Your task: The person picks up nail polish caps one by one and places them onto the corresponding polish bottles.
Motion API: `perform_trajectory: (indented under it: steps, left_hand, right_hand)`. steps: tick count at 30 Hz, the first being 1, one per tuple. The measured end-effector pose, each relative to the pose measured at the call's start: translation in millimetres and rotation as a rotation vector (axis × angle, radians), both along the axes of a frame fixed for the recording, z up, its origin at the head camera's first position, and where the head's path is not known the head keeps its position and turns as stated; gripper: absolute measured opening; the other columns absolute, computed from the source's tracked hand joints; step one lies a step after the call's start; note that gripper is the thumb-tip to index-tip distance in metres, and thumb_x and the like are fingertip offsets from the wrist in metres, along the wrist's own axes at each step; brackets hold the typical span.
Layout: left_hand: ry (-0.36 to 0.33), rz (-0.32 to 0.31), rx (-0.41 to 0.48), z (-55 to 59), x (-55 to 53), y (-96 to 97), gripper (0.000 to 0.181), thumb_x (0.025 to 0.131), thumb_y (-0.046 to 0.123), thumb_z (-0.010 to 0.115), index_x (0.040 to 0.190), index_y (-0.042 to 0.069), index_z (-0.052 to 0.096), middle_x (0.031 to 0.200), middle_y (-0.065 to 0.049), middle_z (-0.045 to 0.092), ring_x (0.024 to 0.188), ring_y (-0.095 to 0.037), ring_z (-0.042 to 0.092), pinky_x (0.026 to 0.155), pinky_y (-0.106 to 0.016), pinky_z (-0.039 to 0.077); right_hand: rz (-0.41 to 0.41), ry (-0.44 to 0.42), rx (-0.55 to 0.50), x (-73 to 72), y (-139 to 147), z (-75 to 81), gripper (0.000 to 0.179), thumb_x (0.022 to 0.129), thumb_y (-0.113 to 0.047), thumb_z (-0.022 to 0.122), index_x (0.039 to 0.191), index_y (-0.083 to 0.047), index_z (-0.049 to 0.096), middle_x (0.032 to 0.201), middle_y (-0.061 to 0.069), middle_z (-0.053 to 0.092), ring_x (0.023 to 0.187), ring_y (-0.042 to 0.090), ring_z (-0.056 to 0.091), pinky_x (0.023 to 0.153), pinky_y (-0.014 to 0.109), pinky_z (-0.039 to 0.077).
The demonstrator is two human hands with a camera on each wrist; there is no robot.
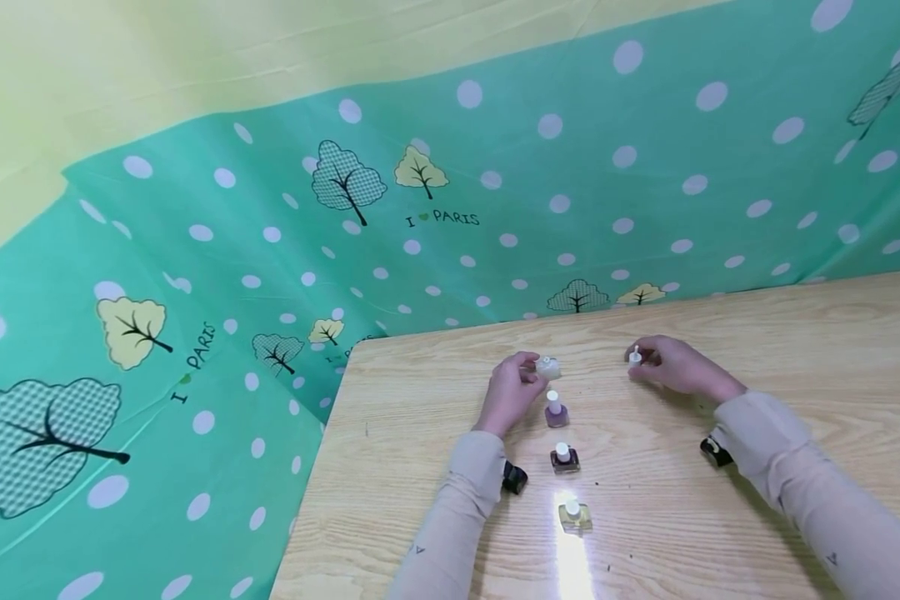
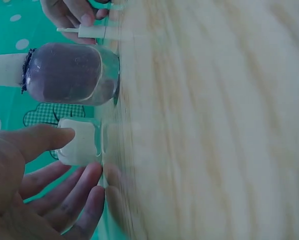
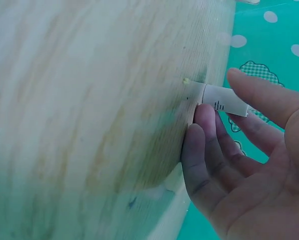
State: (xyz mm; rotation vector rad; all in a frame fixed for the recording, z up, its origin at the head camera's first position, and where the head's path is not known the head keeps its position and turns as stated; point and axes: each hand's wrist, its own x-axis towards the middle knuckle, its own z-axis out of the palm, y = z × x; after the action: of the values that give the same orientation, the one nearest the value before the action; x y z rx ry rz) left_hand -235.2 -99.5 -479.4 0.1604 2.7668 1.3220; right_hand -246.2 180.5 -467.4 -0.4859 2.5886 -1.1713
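Note:
An uncapped nail polish bottle (image 2: 82,142) with white polish stands at the far part of the table. My left hand (image 1: 512,387) holds it at the side, thumb in front and fingers beneath in the left wrist view. Across from it, my right hand (image 1: 675,365) pinches a white cap (image 3: 225,99) between thumb and index finger. The cap rests on the tabletop with its brush (image 2: 67,30) pointing up. Beside my left hand is a purple nail polish bottle (image 1: 557,414), capped in white and upright. In the right wrist view the brush is hidden.
Nearer to me stand a dark nail polish bottle (image 1: 565,460) and a pale yellow one (image 1: 574,518), both white-capped. The wooden table (image 1: 390,433) meets a green dotted cloth (image 1: 435,275) at its back and left. Black wrist cameras (image 1: 515,478) hang under the sleeves.

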Motion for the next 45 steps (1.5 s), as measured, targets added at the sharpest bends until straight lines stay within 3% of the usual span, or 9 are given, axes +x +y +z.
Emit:
perform_trajectory:
  steps: [7, 13, 24, 34, 40, 45]
  left_hand:
    - [-0.001, 0.027, -0.016, -0.3, 0.6, -2.2, 0.025, 0.089, 0.017, 0.074, 0.113, 0.011, 0.068, 0.104, -0.001, 0.068, 0.084, -0.006, 0.063, 0.070, -0.018, 0.054]
    - [0.017, 0.031, -0.036, -0.2, 2.5, -5.2, 0.022, 0.089, 0.018, 0.075, 0.108, 0.010, 0.069, 0.095, 0.001, 0.070, 0.083, -0.006, 0.062, 0.073, -0.019, 0.053]
    - [0.075, 0.015, -0.020, 3.2, 9.2, -12.4, 0.020, 0.087, 0.018, 0.077, 0.104, 0.009, 0.070, 0.090, 0.003, 0.069, 0.081, -0.005, 0.061, 0.077, -0.020, 0.053]
    - [0.092, 0.055, -0.015, 8.3, 16.6, -18.3, 0.022, 0.085, 0.021, 0.078, 0.104, 0.012, 0.071, 0.095, 0.004, 0.070, 0.089, -0.012, 0.064, 0.081, -0.024, 0.054]
    - [0.166, 0.055, 0.034, 10.5, 21.4, -23.6, 0.018, 0.083, 0.015, 0.077, 0.100, 0.010, 0.071, 0.092, 0.003, 0.067, 0.084, -0.009, 0.063, 0.077, -0.022, 0.054]
    - [0.228, 0.027, 0.065, 15.6, 27.7, -27.6, 0.019, 0.084, 0.012, 0.076, 0.101, 0.008, 0.070, 0.095, -0.001, 0.067, 0.087, -0.015, 0.065, 0.081, -0.026, 0.056]
  right_hand:
    - [-0.002, 0.018, 0.013, -0.5, 1.7, -1.3, 0.017, 0.095, -0.010, 0.065, 0.108, 0.000, 0.068, 0.107, 0.016, 0.066, 0.094, 0.026, 0.058, 0.082, 0.041, 0.049]
    - [-0.044, 0.019, 0.006, 1.5, 0.9, -0.4, 0.017, 0.090, -0.014, 0.072, 0.101, -0.001, 0.070, 0.099, 0.013, 0.066, 0.087, 0.022, 0.059, 0.074, 0.033, 0.050]
    - [-0.073, 0.017, -0.004, 3.7, 1.6, 4.4, 0.016, 0.090, -0.016, 0.072, 0.098, -0.002, 0.069, 0.090, 0.008, 0.066, 0.081, 0.021, 0.058, 0.069, 0.028, 0.050]
    - [-0.071, 0.059, 0.034, 11.4, 2.6, 9.8, 0.014, 0.089, -0.017, 0.074, 0.089, -0.005, 0.068, 0.085, 0.005, 0.065, 0.076, 0.017, 0.055, 0.064, 0.024, 0.049]
    - [-0.070, 0.132, 0.062, 19.7, 2.9, 14.7, 0.017, 0.087, -0.023, 0.076, 0.084, -0.007, 0.068, 0.079, 0.003, 0.065, 0.070, 0.015, 0.055, 0.059, 0.024, 0.047]
    - [-0.070, 0.182, 0.072, 27.4, 2.9, 18.6, 0.020, 0.087, -0.025, 0.077, 0.088, -0.006, 0.074, 0.078, 0.002, 0.067, 0.068, 0.014, 0.053, 0.056, 0.024, 0.044]
